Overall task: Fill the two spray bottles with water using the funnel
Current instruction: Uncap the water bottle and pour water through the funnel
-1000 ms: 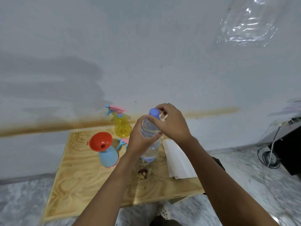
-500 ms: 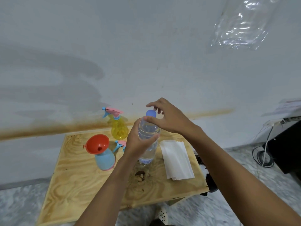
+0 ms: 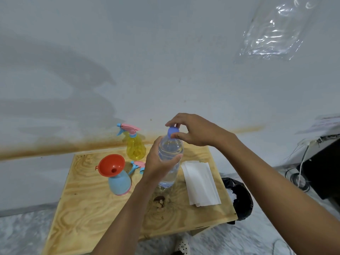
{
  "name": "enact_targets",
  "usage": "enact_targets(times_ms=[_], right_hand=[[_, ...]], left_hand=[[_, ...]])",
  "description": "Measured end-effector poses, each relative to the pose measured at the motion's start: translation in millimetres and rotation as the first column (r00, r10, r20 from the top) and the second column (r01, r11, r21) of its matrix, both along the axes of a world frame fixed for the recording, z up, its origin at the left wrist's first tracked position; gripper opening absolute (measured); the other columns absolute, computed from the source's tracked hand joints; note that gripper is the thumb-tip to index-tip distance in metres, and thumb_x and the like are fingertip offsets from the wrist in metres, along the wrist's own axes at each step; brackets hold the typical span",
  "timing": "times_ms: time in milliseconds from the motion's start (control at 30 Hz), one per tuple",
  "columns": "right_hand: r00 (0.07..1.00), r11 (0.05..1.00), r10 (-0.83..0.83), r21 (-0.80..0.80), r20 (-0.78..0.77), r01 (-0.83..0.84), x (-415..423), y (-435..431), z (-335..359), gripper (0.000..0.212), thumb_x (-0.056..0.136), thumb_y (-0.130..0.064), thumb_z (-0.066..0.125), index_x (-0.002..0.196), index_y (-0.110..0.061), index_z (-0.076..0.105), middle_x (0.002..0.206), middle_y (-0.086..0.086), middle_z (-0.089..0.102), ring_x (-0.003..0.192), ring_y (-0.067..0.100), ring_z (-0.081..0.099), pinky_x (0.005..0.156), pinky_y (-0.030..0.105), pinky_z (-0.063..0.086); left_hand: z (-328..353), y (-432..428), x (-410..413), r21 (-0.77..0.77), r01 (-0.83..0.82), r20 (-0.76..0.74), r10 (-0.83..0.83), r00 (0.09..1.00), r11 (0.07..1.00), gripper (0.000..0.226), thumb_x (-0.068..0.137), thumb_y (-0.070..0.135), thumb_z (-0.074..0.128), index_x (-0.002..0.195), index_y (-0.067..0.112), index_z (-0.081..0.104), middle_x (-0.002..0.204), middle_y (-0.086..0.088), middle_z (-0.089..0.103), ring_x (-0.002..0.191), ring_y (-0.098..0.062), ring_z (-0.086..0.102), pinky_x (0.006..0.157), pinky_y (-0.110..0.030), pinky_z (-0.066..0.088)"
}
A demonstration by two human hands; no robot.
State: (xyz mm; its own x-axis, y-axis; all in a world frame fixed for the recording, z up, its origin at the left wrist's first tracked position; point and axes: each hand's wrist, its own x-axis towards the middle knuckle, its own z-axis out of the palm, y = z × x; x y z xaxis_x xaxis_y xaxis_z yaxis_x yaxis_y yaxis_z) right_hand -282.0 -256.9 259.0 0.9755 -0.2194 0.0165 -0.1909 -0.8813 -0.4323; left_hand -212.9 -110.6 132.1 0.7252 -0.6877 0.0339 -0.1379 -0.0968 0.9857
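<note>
Over a small plywood table set against a pale, stained wall, a person's left hand wraps tightly round the body of a clear plastic water bottle, which stands upright near the table's middle and holds water. The right hand pinches the bottle's blue cap between thumb and fingertips, the other fingers curled loosely above it. To the left stands a blue spray bottle, its top off, with a red funnel seated in its neck; what is inside cannot be seen. A loose pink-and-blue spray head lies on the wood just behind it, partly hidden by the left hand. Folded white paper lies to the right of the water bottle, beside a black bin bag off the table's edge. At the back edge, a yellow spray bottle stands capped with its sprayer.
</note>
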Motion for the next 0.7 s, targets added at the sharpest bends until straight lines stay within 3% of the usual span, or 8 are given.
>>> enact_targets(times_ms=[67, 133, 233, 400, 467, 567, 700], right_hand=[[0.993, 0.994, -0.11, -0.024, 0.031, 0.111, 1.7, 1.6, 0.2, 0.043, 0.084, -0.058, 0.067, 0.118, -0.032, 0.063, 0.111, -0.015, 0.059, 0.094, 0.004, 0.056, 0.083, 0.028, 0.048], [0.983, 0.982, -0.179, -0.059, 0.033, 0.18, 5.0, 3.1, -1.2, 0.046, 0.08, -0.064, 0.067, 0.105, -0.026, 0.066, 0.103, -0.012, 0.062, 0.085, 0.007, 0.056, 0.073, 0.027, 0.046], [0.986, 0.986, -0.164, -0.034, -0.029, 0.163, 8.3, 1.5, 1.8, 0.039, 0.083, -0.056, 0.069, 0.098, -0.02, 0.066, 0.093, -0.008, 0.064, 0.079, 0.011, 0.058, 0.069, 0.028, 0.047], [0.993, 0.994, 0.052, -0.091, -0.111, -0.062, 14.1, 6.8, 12.3, 0.014, 0.094, -0.032, 0.063, 0.103, -0.022, 0.07, 0.103, -0.01, 0.062, 0.084, 0.006, 0.057, 0.076, 0.029, 0.048], [0.991, 0.98, 0.081, -0.171, -0.111, -0.099, 14.7, 7.9, 12.5, 0.022, 0.094, -0.035, 0.063, 0.114, -0.027, 0.066, 0.109, -0.013, 0.058, 0.082, -0.001, 0.05, 0.074, 0.024, 0.041], [0.994, 0.97, -0.069, -0.239, -0.088, 0.047, 11.6, 1.3, 12.3, 0.049, 0.083, -0.062, 0.066, 0.12, -0.031, 0.059, 0.114, -0.015, 0.051, 0.093, 0.005, 0.053, 0.074, 0.028, 0.041], [0.985, 0.986, -0.074, -0.162, -0.158, 0.048, 10.5, -1.2, 5.4, 0.044, 0.087, -0.058, 0.063, 0.113, -0.023, 0.062, 0.102, -0.01, 0.059, 0.088, 0.016, 0.057, 0.073, 0.03, 0.046]], left_hand=[[-0.9, 1.0, 0.8, 0.003, 0.007, -0.002, -0.007, 1.0, 1.0, 0.065, 0.074, 0.034, 0.086, 0.128, 0.043, 0.051, 0.12, 0.016, 0.066, 0.113, -0.007, 0.065, 0.096, -0.042, 0.057], [-2.0, 0.7, 1.7, 0.013, 0.006, -0.005, -0.006, 1.0, 1.0, 0.069, 0.072, 0.037, 0.086, 0.132, 0.042, 0.05, 0.122, 0.015, 0.065, 0.115, -0.009, 0.064, 0.097, -0.043, 0.057], [-2.5, -0.3, 1.1, 0.02, 0.007, 0.002, -0.008, 1.0, 1.0, 0.07, 0.071, 0.04, 0.085, 0.131, 0.04, 0.05, 0.122, 0.013, 0.065, 0.115, -0.01, 0.064, 0.097, -0.043, 0.056], [-1.8, -2.5, -0.9, 0.02, -0.003, 0.033, 0.002, 0.999, 1.0, 0.07, 0.07, 0.042, 0.084, 0.131, 0.037, 0.051, 0.122, 0.014, 0.064, 0.115, -0.006, 0.063, 0.098, -0.042, 0.055], [-1.7, -2.2, 0.1, 0.022, -0.005, 0.038, 0.005, 0.999, 1.0, 0.068, 0.071, 0.04, 0.084, 0.131, 0.037, 0.051, 0.123, 0.013, 0.065, 0.115, -0.007, 0.063, 0.098, -0.043, 0.055], [-2.8, -0.3, 1.6, 0.019, -0.006, 0.037, 0.005, 0.999, 1.0, 0.066, 0.073, 0.036, 0.083, 0.13, 0.038, 0.052, 0.122, 0.014, 0.065, 0.115, -0.006, 0.063, 0.098, -0.042, 0.055], [-3.6, -0.9, 2.3, 0.032, -0.015, 0.05, 0.013, 0.999, 0.999, 0.067, 0.073, 0.04, 0.083, 0.131, 0.04, 0.05, 0.122, 0.018, 0.063, 0.115, -0.002, 0.061, 0.098, -0.04, 0.055]])
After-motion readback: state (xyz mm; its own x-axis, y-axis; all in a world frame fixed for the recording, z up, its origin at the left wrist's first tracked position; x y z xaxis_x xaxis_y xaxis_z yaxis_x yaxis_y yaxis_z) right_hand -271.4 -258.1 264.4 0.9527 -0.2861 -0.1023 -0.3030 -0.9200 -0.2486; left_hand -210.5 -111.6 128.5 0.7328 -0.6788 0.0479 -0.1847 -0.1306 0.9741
